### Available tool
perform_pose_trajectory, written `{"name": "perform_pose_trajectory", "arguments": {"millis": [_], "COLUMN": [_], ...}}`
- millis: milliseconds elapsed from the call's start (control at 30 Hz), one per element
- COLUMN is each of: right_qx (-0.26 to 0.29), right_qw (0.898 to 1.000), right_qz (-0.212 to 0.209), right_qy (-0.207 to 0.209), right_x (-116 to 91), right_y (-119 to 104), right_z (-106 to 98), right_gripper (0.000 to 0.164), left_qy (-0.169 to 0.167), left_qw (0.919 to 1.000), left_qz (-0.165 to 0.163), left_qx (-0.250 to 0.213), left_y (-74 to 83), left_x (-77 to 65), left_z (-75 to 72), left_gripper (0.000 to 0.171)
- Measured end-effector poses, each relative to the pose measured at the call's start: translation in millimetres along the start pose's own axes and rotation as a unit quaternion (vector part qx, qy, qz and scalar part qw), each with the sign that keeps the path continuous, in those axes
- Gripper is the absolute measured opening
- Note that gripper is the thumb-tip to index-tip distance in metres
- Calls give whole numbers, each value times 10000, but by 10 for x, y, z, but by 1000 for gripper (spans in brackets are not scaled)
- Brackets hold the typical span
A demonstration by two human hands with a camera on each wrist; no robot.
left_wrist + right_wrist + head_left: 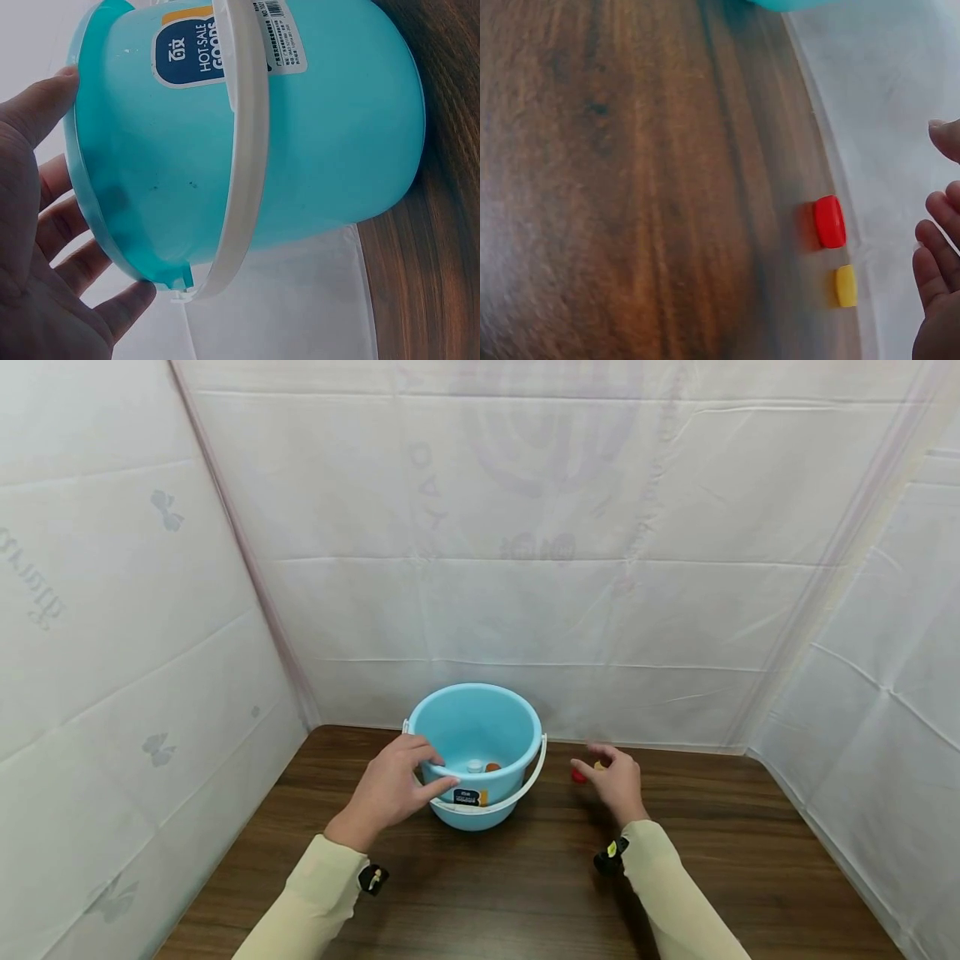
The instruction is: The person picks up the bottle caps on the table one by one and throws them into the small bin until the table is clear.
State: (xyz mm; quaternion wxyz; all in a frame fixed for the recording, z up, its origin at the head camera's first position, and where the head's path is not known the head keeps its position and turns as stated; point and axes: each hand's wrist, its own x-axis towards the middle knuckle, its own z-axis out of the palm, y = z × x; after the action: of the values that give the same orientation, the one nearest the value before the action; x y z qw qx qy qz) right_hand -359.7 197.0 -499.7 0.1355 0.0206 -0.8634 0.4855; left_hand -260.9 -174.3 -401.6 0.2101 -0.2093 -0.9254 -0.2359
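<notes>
A light blue bucket (480,785) with a white handle (247,135) stands upright on the table. My left hand (390,789) holds its near left rim, thumb on the outer side and fingers over the edge. Inside the bucket lie a white cap (475,766) and an orange cap (492,767). To the right of the bucket, a red bottle cap (829,222) and a smaller yellow bottle cap (846,286) sit on the table near its back edge. Just above them is my right hand (618,783), thumb and fingers spread apart with nothing between them.
The dark brown wooden table (495,893) ends at a white sheet wall (540,568) behind the bucket and caps. More white sheeting (127,610) stands at the left and right sides.
</notes>
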Motion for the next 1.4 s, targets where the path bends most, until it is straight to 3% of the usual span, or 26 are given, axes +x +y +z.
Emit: {"name": "perform_pose_trajectory", "arguments": {"millis": [333,533,1033,1400], "right_qx": [-216,-385,-675,-805], "right_qw": [9991,9987,9954,9942], "right_qz": [299,262,668,660], "right_qy": [190,222,103,266], "right_x": [-24,-35,-41,-31], "right_y": [129,172,252,268], "right_z": [92,147,270,332], "right_gripper": [52,53,46,43], "left_qy": [-35,5,-1,14], "left_qw": [10000,10000,10000,10000], "left_qz": [-35,-33,-50,-36], "left_qx": [-20,-4,-23,-39], "left_y": [15,22,15,21], "left_x": [0,0,-2,-12], "left_z": [0,-3,-10,-13], "left_gripper": [27,27,27,27]}}
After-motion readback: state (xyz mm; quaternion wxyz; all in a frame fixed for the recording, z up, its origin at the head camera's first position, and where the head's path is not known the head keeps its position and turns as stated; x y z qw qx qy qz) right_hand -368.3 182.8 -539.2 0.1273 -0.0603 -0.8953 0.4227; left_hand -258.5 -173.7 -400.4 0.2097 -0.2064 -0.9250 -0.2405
